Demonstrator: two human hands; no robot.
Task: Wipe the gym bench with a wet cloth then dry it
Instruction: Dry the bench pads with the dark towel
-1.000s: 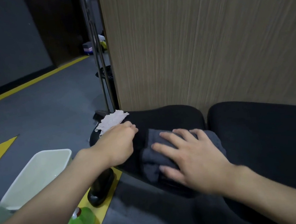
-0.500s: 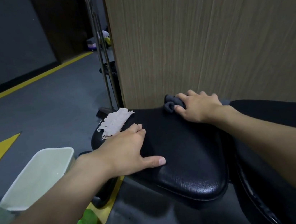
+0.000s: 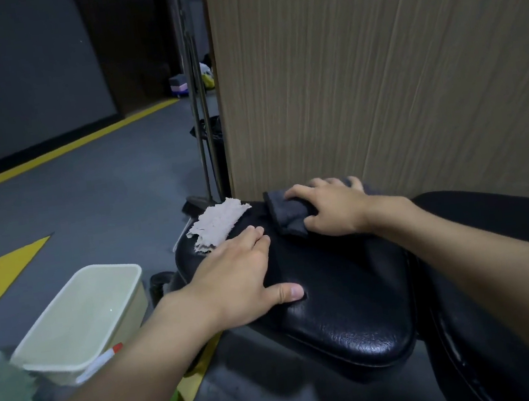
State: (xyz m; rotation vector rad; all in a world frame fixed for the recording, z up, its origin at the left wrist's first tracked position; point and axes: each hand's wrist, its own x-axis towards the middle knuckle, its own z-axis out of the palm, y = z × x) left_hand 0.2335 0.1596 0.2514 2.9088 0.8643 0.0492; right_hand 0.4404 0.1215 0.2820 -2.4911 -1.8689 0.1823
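The black padded seat of the gym bench (image 3: 343, 301) fills the middle of the view, its surface shiny. A torn patch (image 3: 217, 226) at its far left corner shows pale lining. My right hand (image 3: 331, 210) presses a dark grey cloth (image 3: 288, 214) flat on the seat's far edge, close to the wooden panel. My left hand (image 3: 236, 279) lies flat on the seat's left side, fingers spread, holding nothing. A second black pad (image 3: 496, 237) adjoins on the right.
A wood-grain panel (image 3: 373, 68) stands right behind the bench. A pale plastic basin (image 3: 83, 320) sits on the floor at left, a light green cloth (image 3: 3, 396) beside it. Metal poles (image 3: 199, 108) rise past the panel's edge. Grey floor with yellow markings (image 3: 3, 271).
My right hand slid the grey cloth from the near middle of the seat to its far edge, then slightly left. My left hand opened flat on the seat.
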